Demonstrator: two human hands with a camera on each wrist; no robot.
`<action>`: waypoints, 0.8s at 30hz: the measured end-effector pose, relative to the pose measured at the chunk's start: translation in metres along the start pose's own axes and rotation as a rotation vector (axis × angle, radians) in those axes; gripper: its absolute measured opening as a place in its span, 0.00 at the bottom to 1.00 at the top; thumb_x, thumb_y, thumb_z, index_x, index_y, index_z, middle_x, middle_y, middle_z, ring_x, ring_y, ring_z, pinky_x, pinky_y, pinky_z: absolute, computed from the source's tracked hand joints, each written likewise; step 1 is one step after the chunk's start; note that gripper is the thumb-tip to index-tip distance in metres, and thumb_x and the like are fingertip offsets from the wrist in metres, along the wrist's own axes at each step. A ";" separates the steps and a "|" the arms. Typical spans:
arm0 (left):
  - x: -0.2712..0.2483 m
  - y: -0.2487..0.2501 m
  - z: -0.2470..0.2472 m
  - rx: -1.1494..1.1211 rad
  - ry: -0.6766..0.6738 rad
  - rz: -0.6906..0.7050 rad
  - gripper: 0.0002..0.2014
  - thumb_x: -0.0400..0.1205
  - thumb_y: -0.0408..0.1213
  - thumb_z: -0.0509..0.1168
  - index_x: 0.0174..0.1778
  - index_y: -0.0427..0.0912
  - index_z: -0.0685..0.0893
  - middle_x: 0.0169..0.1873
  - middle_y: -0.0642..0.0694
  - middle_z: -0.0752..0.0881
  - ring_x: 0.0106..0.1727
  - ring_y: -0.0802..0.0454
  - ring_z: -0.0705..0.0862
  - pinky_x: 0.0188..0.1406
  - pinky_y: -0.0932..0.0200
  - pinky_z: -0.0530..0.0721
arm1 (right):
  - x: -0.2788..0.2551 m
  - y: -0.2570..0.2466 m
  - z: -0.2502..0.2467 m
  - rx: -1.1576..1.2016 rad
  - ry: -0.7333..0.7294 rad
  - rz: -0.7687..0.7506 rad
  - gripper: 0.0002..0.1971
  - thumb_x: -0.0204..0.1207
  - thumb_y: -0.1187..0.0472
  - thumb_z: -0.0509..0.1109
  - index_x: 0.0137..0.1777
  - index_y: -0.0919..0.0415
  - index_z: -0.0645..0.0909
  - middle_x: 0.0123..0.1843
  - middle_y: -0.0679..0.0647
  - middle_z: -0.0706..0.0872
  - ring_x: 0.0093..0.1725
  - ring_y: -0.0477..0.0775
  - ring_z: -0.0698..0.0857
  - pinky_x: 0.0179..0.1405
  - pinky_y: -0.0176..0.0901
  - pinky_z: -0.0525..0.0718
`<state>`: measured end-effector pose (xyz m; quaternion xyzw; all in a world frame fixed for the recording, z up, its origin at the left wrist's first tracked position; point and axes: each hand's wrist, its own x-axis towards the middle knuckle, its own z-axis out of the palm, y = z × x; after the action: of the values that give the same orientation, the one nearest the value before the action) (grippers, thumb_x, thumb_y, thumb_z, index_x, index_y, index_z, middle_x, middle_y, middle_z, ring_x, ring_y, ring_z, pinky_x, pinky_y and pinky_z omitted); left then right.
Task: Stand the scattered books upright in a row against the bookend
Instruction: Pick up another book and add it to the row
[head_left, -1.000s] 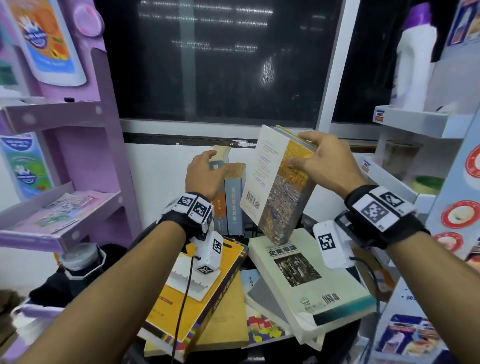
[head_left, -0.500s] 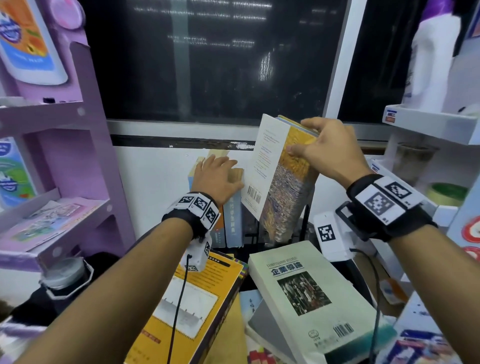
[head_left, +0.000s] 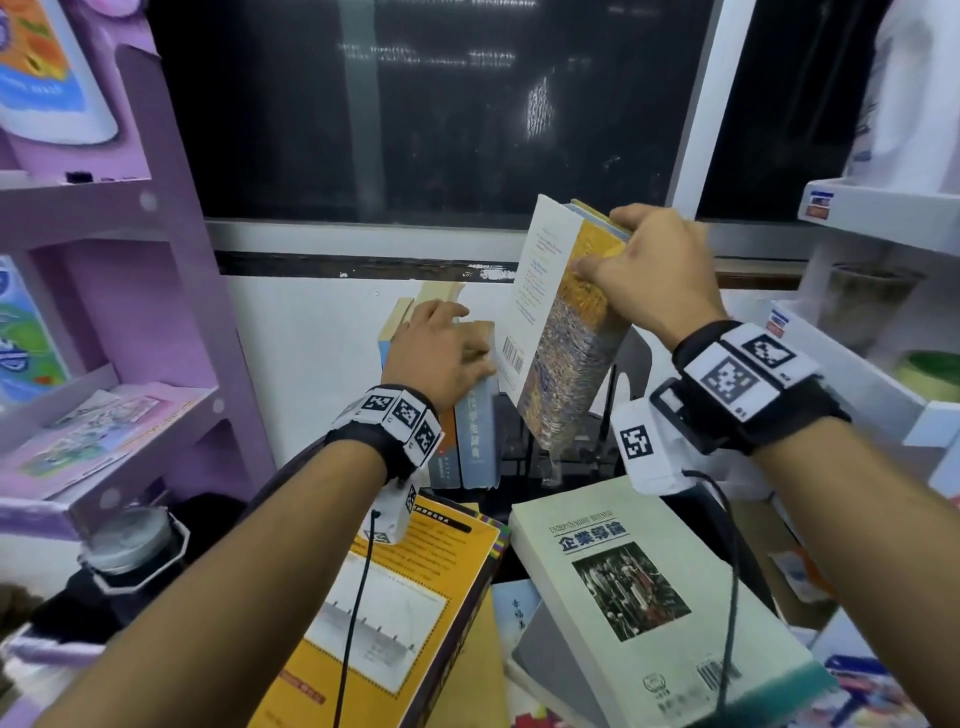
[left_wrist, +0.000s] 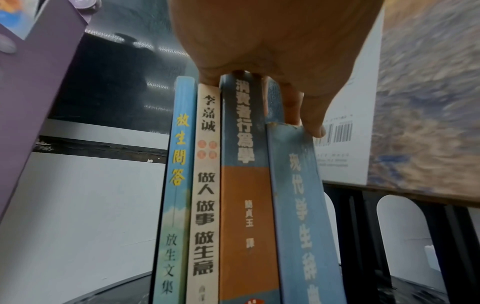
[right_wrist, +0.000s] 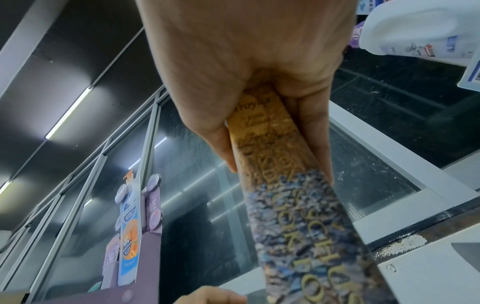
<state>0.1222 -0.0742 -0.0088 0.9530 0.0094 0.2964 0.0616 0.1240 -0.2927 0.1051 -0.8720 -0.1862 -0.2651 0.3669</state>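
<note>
Several upright books stand in a row by the white wall, their spines facing me. My left hand rests on their tops, fingers drooping onto the shorter rightmost blue book. My right hand grips the top of a thick book with a yellow and mosaic spine. It hangs tilted in the air just right of the row. The black bookend with arched cut-outs stands behind and below this book. A yellow book and a pale green book lie flat in front.
More flat books lie under the yellow and green ones. A purple shelf unit stands at the left and white shelves at the right. A dark bottle with a grey cap sits low at the left. A dark window is behind.
My left hand has gone from gripping the row's tops to lying flatter on them. The right hand keeps the thick book raised beside the row, little moved.
</note>
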 end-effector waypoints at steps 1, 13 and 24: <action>0.000 -0.001 0.000 0.003 -0.001 0.002 0.18 0.77 0.60 0.64 0.56 0.58 0.88 0.72 0.50 0.73 0.74 0.46 0.65 0.74 0.45 0.68 | 0.000 -0.001 0.005 -0.010 -0.001 0.001 0.22 0.71 0.54 0.75 0.64 0.60 0.82 0.62 0.61 0.85 0.67 0.62 0.77 0.62 0.51 0.78; -0.002 -0.006 0.002 0.020 0.044 0.022 0.18 0.76 0.60 0.65 0.57 0.58 0.88 0.67 0.52 0.76 0.72 0.48 0.67 0.70 0.46 0.72 | 0.008 -0.003 0.069 -0.095 -0.032 0.053 0.18 0.71 0.51 0.69 0.58 0.59 0.82 0.56 0.63 0.87 0.56 0.69 0.83 0.53 0.53 0.84; -0.004 -0.002 0.007 0.007 0.127 0.042 0.15 0.76 0.58 0.66 0.52 0.58 0.90 0.60 0.53 0.79 0.68 0.49 0.71 0.62 0.49 0.77 | 0.004 0.007 0.109 -0.187 -0.053 0.031 0.20 0.79 0.50 0.65 0.65 0.62 0.77 0.59 0.64 0.86 0.57 0.70 0.83 0.48 0.51 0.77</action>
<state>0.1234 -0.0727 -0.0172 0.9325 -0.0060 0.3575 0.0514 0.1663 -0.2162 0.0395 -0.9121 -0.1566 -0.2523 0.2828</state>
